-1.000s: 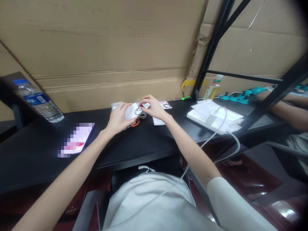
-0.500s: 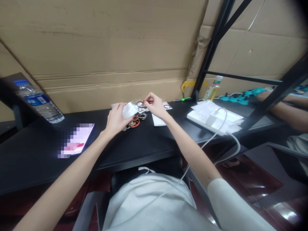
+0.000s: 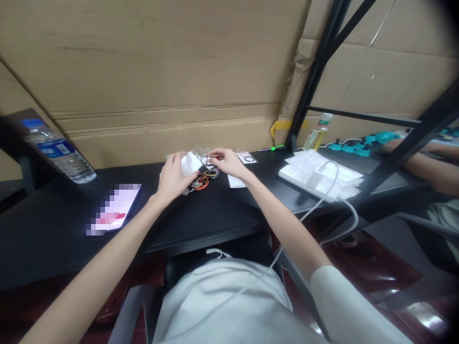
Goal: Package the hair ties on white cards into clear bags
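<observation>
My left hand (image 3: 172,177) is closed around a small clear plastic bag (image 3: 191,164), which has something white in or behind it. Thumb and fingertips of my right hand (image 3: 229,162) pinch a thin dark loop (image 3: 205,160), perhaps a cord bracelet, with a bit of red at the fingers. That loop is at the bag's right edge; whether part of it lies inside I cannot tell. Below the hands lies a small heap of coloured cord loops (image 3: 203,181), orange, yellow and blue among them. A flat white item (image 3: 235,182) rests under my right wrist.
A packet with a dark ring (image 3: 248,158) lies right of my right hand, near a green-handled tool (image 3: 277,148). Left are a phone (image 3: 118,210) and a water bottle (image 3: 62,153). Right are a power strip (image 3: 292,177), cable and oil-coloured bottle (image 3: 317,134). Another person's arm (image 3: 426,162) is far right.
My right hand has shifted slightly left and lower, bringing the dark loop closer to the bag. The packet with the ring shows more. The bag has tilted a little in my left hand.
</observation>
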Available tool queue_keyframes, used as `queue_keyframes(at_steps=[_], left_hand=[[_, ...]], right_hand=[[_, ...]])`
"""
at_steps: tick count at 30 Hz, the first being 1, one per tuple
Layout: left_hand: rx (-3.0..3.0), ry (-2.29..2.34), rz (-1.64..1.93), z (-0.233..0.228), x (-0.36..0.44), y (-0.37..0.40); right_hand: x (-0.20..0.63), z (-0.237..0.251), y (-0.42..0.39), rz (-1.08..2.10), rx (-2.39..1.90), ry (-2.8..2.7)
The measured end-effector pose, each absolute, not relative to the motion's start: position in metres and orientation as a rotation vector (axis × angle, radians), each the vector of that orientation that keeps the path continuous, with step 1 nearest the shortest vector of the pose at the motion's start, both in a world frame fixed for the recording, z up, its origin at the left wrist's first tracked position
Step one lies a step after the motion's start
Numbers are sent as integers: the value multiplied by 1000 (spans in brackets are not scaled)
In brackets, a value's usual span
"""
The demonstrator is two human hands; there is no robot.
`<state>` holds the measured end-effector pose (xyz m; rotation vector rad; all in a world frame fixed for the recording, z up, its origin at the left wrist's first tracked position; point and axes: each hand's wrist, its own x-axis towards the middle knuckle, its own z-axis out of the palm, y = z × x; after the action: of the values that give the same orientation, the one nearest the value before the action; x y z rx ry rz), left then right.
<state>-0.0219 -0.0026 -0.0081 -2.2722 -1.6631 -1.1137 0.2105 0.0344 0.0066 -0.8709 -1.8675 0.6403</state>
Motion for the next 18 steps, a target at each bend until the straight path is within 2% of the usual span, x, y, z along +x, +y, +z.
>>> queue_keyframes(at_steps=[18], left_hand=[[-2332,-1473,-995,-7,-21,-4]], right_hand=[[217,10,32,464,-997,-1916]])
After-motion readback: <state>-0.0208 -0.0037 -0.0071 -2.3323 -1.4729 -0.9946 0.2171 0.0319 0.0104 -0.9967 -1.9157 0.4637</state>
